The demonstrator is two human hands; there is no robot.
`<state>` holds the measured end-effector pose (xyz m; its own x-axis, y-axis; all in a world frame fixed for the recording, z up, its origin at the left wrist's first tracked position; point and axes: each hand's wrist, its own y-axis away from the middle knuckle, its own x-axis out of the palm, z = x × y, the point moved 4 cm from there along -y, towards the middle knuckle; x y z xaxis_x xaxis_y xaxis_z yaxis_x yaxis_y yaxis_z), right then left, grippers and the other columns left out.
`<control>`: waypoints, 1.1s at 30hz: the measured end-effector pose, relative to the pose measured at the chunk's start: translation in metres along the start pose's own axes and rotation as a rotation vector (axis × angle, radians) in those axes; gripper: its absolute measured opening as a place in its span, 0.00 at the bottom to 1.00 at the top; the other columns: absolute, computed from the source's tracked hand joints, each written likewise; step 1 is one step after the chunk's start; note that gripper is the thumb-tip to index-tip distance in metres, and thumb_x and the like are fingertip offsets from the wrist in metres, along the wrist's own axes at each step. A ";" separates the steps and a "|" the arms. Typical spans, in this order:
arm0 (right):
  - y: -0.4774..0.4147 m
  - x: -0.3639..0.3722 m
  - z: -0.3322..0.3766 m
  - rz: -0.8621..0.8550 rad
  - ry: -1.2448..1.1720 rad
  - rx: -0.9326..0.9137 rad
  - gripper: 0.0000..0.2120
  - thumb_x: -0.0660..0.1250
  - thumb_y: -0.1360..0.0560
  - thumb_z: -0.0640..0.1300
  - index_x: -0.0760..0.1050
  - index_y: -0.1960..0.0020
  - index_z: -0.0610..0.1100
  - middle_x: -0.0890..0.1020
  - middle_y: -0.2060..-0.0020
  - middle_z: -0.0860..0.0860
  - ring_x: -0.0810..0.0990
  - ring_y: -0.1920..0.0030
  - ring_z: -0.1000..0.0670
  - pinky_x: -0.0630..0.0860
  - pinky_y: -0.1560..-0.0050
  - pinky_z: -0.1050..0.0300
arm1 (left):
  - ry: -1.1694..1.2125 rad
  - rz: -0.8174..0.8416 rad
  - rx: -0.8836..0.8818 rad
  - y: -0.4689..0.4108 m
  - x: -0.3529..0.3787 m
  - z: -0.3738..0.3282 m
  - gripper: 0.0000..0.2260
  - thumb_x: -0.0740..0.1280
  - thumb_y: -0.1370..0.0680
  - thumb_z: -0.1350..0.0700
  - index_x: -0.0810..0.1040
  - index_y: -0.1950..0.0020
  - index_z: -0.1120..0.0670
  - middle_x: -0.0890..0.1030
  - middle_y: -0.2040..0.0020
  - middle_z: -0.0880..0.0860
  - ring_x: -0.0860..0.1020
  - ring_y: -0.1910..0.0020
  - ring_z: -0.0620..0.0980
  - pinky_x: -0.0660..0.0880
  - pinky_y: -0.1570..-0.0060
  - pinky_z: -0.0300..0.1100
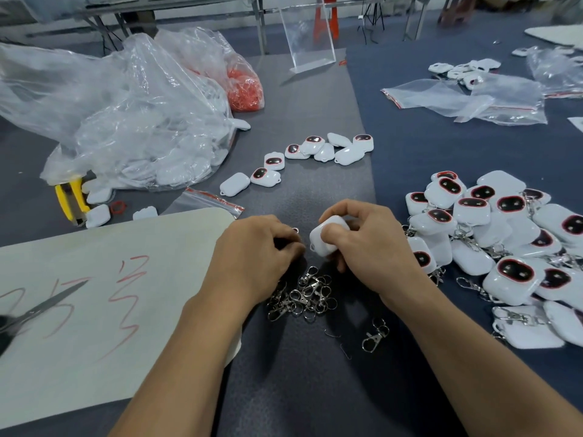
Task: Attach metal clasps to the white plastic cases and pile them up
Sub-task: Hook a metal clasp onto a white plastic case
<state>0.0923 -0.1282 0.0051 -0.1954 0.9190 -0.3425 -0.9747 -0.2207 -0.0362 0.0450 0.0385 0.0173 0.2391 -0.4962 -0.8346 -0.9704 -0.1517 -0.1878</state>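
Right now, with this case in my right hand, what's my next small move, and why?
Probably hook the clasp peeking from your left hand through the loop on the case: your right hand holds it, bare loop turned toward the clasp.

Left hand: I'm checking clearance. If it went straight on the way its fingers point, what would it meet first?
Probably the case gripped by the right hand, just ahead of the left hand.
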 end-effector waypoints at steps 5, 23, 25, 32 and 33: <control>0.001 -0.001 -0.001 -0.011 0.090 -0.018 0.04 0.71 0.33 0.48 0.77 0.60 0.51 0.84 0.68 0.54 0.84 0.70 0.51 0.78 0.68 0.55 | 0.007 -0.007 -0.070 0.004 -0.003 0.006 0.07 0.77 0.29 0.49 0.86 0.54 0.38 0.81 0.56 0.39 0.78 0.56 0.44 0.77 0.50 0.47; 0.007 0.004 0.010 -0.053 0.221 -0.164 0.07 0.78 0.30 0.50 0.80 0.62 0.53 0.78 0.76 0.59 0.75 0.75 0.59 0.68 0.71 0.69 | 0.253 -0.221 -0.001 0.012 -0.007 -0.016 0.17 0.75 0.29 0.62 0.86 0.46 0.42 0.84 0.63 0.37 0.82 0.59 0.35 0.75 0.55 0.28; 0.007 0.003 0.010 -0.016 0.252 -0.173 0.04 0.78 0.29 0.49 0.83 0.58 0.56 0.79 0.75 0.59 0.76 0.74 0.58 0.67 0.71 0.68 | 0.322 -0.212 0.022 0.013 -0.008 -0.017 0.16 0.76 0.28 0.62 0.86 0.47 0.42 0.84 0.62 0.34 0.82 0.60 0.35 0.74 0.57 0.26; 0.008 0.006 0.008 -0.042 0.314 -0.207 0.04 0.78 0.29 0.50 0.84 0.61 0.54 0.77 0.74 0.63 0.75 0.73 0.58 0.64 0.73 0.68 | 0.376 -0.202 0.018 0.013 -0.006 -0.012 0.15 0.77 0.27 0.60 0.85 0.49 0.40 0.85 0.60 0.36 0.82 0.64 0.33 0.79 0.55 0.34; 0.008 0.006 0.009 -0.053 0.316 -0.228 0.04 0.78 0.29 0.50 0.84 0.60 0.54 0.78 0.73 0.63 0.75 0.73 0.58 0.65 0.73 0.67 | 0.378 -0.203 0.024 0.013 -0.006 -0.011 0.14 0.77 0.27 0.60 0.86 0.49 0.40 0.85 0.59 0.37 0.82 0.64 0.33 0.79 0.55 0.35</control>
<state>0.0821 -0.1219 0.0116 -0.0681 0.7932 -0.6052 -0.9262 -0.2756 -0.2571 0.0311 0.0305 0.0256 0.4168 -0.7374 -0.5316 -0.9017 -0.2613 -0.3445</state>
